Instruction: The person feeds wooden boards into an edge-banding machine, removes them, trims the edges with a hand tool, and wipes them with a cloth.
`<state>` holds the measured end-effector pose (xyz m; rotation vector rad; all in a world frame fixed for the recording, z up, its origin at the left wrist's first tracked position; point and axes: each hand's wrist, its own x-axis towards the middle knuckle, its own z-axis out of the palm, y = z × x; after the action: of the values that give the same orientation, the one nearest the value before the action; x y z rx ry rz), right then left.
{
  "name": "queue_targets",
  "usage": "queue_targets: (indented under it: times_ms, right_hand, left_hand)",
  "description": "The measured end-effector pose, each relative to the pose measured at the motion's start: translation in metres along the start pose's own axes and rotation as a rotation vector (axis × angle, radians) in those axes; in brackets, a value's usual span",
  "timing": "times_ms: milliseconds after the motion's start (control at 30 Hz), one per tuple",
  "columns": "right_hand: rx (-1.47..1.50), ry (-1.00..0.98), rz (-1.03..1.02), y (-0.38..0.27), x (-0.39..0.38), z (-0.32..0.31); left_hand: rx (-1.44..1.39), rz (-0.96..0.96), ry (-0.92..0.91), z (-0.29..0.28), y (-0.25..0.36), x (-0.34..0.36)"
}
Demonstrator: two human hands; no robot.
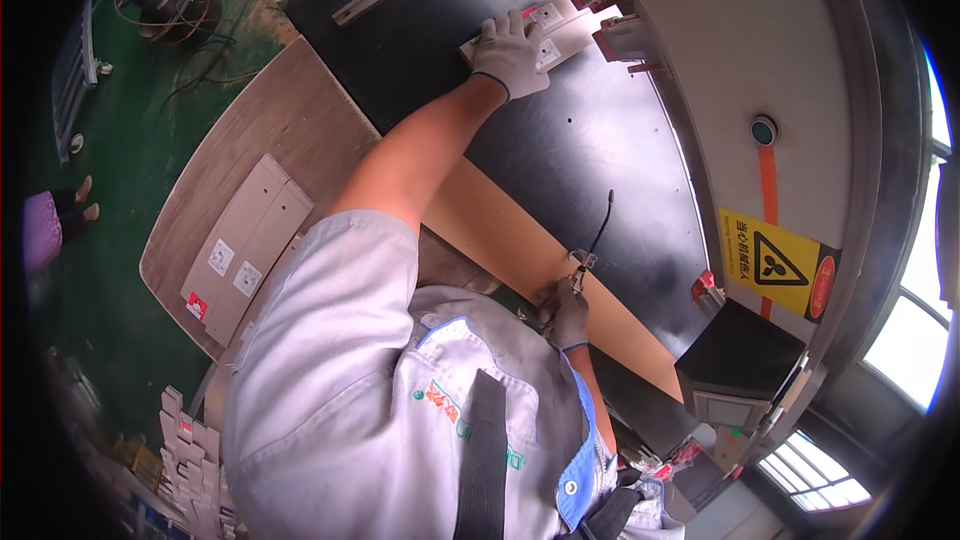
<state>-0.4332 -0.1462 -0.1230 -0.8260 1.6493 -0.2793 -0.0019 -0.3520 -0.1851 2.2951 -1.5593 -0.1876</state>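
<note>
Now rests gloved left hand [510,52], fingers open and spread, on left part of pale labelled panel [574,34], toward far edge of black table [550,130]. Runs lengthwise left to right, right end slanting farther, just beside red-and-grey blocks [628,40]. Lies far and slightly left of gloved right hand [571,318], well apart; nearer to left, touching it. Grips thin black-nozzled tool [603,224] in closed right hand, near body, beside tan strip [630,332].

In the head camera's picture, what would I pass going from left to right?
Person in purple, pale labelled panels, gloved left hand resting on boards, gloved right hand holding a thin-nozzled tool, yellow warning sign, bright window.
</note>
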Motion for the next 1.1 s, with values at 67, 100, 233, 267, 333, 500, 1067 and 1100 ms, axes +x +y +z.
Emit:
queue_targets:
  times_ms: [67, 100, 233, 267, 333, 500, 1067, 1100]
  right_hand:
    - [-0.048, -0.008, -0.014, -0.001, 0.002, 0.002]
    - [-0.010, 0.034, -0.065, -0.001, 0.002, 0.007]
    - [0.017, 0.128, -0.275, -0.043, -0.019, 0.041]
    - [0.025, 0.142, -0.284, -0.062, -0.030, 0.050]
    - [-0.012, 0.162, -0.320, -0.103, -0.054, 0.070]
    - [0.017, 0.177, -0.475, -0.158, -0.089, 0.095]
    - [0.211, 0.012, -0.415, -0.196, -0.148, 0.117]
    - [0.213, 0.011, -0.416, -0.197, -0.149, 0.120]
  left_hand:
    - [0.009, -0.018, 0.045, 0.007, -0.001, 0.001]
    - [0.009, -0.022, 0.048, 0.011, -0.001, 0.000]
    - [0.085, -0.021, 0.099, 0.014, 0.001, -0.002]
    - [0.071, -0.006, 0.081, 0.013, 0.004, -0.001]
    - [0.073, -0.008, 0.080, 0.009, 0.004, -0.001]
    - [0.022, -0.019, 0.054, 0.002, -0.002, -0.001]
    - [0.040, -0.012, -0.017, -0.004, -0.001, 0.006]
    - [0.042, -0.011, -0.015, -0.004, 0.000, 0.006]
